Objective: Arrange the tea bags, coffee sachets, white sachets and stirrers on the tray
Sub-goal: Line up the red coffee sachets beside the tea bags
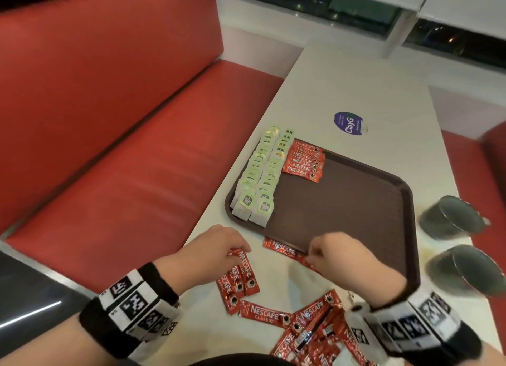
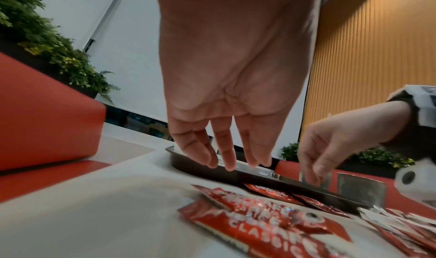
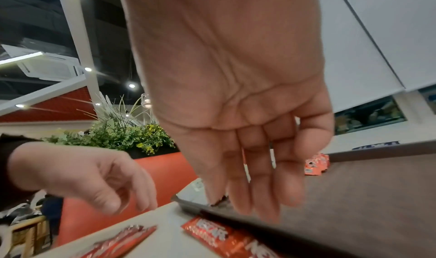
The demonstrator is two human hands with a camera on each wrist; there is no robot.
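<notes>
A brown tray (image 1: 342,201) lies on the white table. Two rows of green tea bags (image 1: 260,179) fill its left side, and a stack of red coffee sachets (image 1: 304,161) sits at its far end. My left hand (image 1: 238,245) hovers with straight fingers over a few loose coffee sachets (image 1: 238,278), holding nothing; in the left wrist view the left hand (image 2: 231,161) hangs fingers down. My right hand (image 1: 315,252) reaches fingers down to one sachet (image 1: 279,246) against the tray's near rim; in the right wrist view that sachet (image 3: 212,236) lies just under its fingers (image 3: 261,196).
A pile of several red sachets (image 1: 309,330) lies at the table's near edge. Two metal cups (image 1: 451,218) (image 1: 465,270) stand right of the tray. A blue sticker (image 1: 348,123) is beyond the tray. A red bench (image 1: 109,146) runs along the left.
</notes>
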